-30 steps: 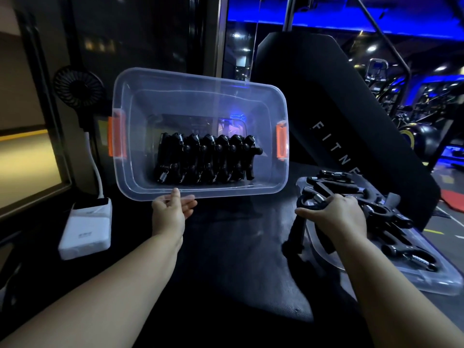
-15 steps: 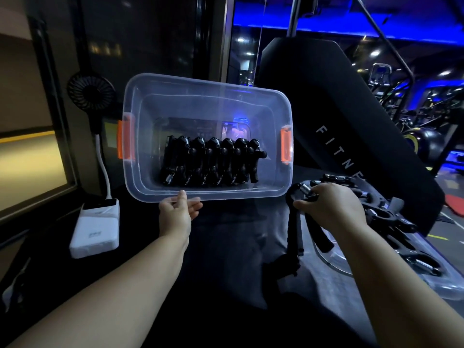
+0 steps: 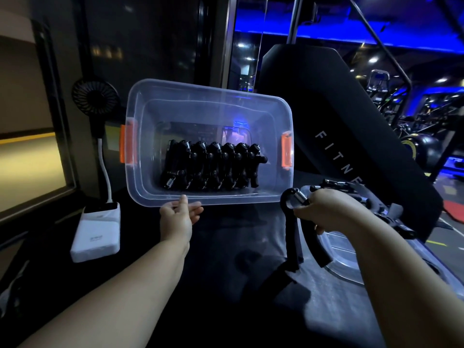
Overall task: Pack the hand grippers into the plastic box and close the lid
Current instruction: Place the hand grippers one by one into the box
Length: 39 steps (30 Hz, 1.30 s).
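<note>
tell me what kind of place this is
Most likely a gym. A black panel lettered "FITNE" stands at right, exercise machines fill the blue-lit room behind it, and a row of hand grippers lies in the plastic box.

You can read one piece of lettering here: pale, widely spaced capitals "F I T N E" run diagonally down the slanted black padded panel [image 3: 351,116] ahead of you on the right. The rest of the word is hidden. The white power bank [image 3: 96,237] on your left carries a small faint mark on its top face, too small to read.
</note>
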Each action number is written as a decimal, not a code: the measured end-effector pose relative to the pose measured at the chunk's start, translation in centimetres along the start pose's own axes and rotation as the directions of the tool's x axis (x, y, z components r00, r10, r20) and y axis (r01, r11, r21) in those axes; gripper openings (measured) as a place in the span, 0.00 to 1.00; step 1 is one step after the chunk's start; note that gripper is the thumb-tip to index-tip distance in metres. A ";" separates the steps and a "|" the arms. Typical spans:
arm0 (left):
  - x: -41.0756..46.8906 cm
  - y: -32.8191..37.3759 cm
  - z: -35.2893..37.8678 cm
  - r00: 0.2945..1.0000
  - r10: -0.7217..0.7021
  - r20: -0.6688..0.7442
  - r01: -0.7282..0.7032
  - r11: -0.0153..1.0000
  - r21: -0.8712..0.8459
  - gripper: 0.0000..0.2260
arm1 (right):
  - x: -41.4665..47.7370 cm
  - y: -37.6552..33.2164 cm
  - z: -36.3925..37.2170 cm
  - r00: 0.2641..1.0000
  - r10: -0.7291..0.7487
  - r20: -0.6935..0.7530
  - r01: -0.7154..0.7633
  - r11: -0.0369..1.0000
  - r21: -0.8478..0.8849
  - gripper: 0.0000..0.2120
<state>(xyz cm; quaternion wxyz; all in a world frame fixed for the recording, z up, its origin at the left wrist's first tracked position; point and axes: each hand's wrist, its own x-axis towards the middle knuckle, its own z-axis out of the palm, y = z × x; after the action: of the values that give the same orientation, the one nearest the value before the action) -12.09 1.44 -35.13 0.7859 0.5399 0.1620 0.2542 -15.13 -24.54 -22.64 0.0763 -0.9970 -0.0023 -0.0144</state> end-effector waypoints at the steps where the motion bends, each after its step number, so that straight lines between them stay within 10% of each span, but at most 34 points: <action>1: 0.0 0.0 0.0 1.000 -0.001 0.002 0.001 1.000 -0.002 0.16 | 0.1 0.0 0.2 0.999 -0.029 -0.026 0.029 1.000 -0.005 0.17; 3: 0.0 0.0 0.0 1.000 0.000 0.007 0.001 1.000 -0.003 0.16 | 0.0 -0.2 0.6 0.992 -0.097 -0.078 0.102 0.992 0.071 0.11; 8: -0.1 0.0 0.1 1.000 -0.009 0.015 0.009 1.000 -0.009 0.16 | -0.7 -1.7 0.2 0.977 -0.210 0.043 0.195 0.952 0.237 0.41; 16: -0.6 0.7 0.1 1.000 -0.028 -0.003 0.028 0.998 -0.063 0.11 | -0.3 -5.0 -0.5 0.959 -0.273 -0.073 0.282 0.905 0.318 0.34; 25: -0.5 0.8 -0.3 1.000 -0.014 0.018 0.015 0.997 -0.075 0.15 | 2.7 -11.4 -1.5 0.910 -0.265 -0.321 0.416 0.575 0.705 0.39; 39: -0.4 0.2 -0.4 0.999 0.000 0.052 0.005 0.994 -0.108 0.22 | 8.9 -24.1 3.5 0.904 -0.330 -0.272 0.427 0.670 0.607 0.42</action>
<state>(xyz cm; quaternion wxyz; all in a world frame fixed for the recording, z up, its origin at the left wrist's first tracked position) -12.69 1.55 -35.09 0.8182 0.5027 0.1283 0.2475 -6.33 -0.17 -22.14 0.4148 -0.8803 -0.2088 -0.0974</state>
